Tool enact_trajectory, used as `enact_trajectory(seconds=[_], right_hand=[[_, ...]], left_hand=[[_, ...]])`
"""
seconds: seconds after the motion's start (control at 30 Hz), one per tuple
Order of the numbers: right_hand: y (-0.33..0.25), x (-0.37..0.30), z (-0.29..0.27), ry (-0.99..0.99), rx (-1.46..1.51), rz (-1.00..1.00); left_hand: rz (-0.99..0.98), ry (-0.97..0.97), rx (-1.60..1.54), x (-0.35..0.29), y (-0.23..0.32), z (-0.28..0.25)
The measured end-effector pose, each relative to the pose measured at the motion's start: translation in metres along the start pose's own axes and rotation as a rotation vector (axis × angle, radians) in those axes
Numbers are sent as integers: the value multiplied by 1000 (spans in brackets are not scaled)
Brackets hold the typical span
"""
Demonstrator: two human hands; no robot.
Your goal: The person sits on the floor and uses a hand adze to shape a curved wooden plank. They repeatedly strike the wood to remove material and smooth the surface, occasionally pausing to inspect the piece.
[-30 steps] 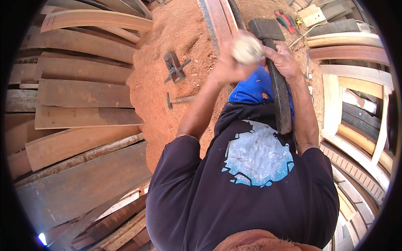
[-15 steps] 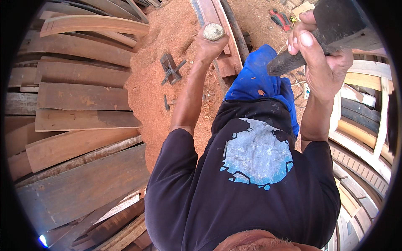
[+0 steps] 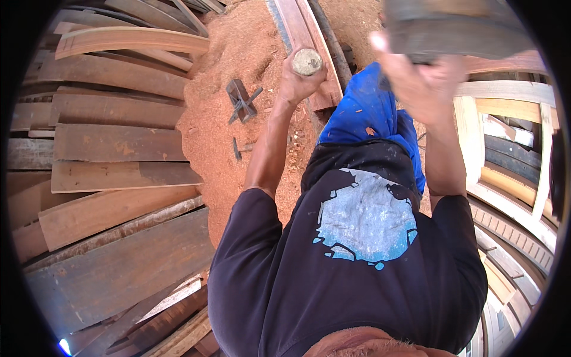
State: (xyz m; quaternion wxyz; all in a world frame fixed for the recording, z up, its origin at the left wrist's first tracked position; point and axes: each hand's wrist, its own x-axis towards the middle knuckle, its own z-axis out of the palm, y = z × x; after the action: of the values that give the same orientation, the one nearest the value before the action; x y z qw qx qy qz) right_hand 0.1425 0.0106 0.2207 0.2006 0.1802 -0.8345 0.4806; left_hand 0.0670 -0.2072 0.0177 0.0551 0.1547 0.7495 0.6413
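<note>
My left hand [image 3: 297, 86] is closed around an upright chisel [image 3: 307, 62], whose round, pale, battered handle end faces up; its blade is hidden below my fist. Beneath that hand lies a reddish wooden beam [image 3: 329, 96], running away from me beside my blue-trousered leg. My right hand [image 3: 425, 89], smeared by motion, grips a dark wooden mallet [image 3: 458, 33]. The mallet's big block head is raised at the upper right, apart from the chisel, and blurred too.
Reddish shavings [image 3: 226, 53] cover the ground left of the beam. On them lie a wooden hand plane [image 3: 241, 101] and a small hammer [image 3: 237, 149]. Stacked planks [image 3: 119, 143] fill the left side. Pale wooden frames [image 3: 470, 137] stand on the right.
My right hand and the mallet have swung left, closer to the chisel, and are now blurred. My left hand has shifted slightly downward in view, still holding the chisel.
</note>
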Motion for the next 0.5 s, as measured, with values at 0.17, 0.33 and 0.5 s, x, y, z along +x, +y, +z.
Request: enact_trajectory(seconds=[0.17,0.33,0.5], right_hand=[[69,-9,44,-388,-644,-44],[18,34,34,-122,-375,-113],[-5,71,27,26,-239,42]], left_hand=[[170,10,-114,-3,-23,11],[40,14,-98,3,-4,4],[-144,2,-97,10,5,6]])
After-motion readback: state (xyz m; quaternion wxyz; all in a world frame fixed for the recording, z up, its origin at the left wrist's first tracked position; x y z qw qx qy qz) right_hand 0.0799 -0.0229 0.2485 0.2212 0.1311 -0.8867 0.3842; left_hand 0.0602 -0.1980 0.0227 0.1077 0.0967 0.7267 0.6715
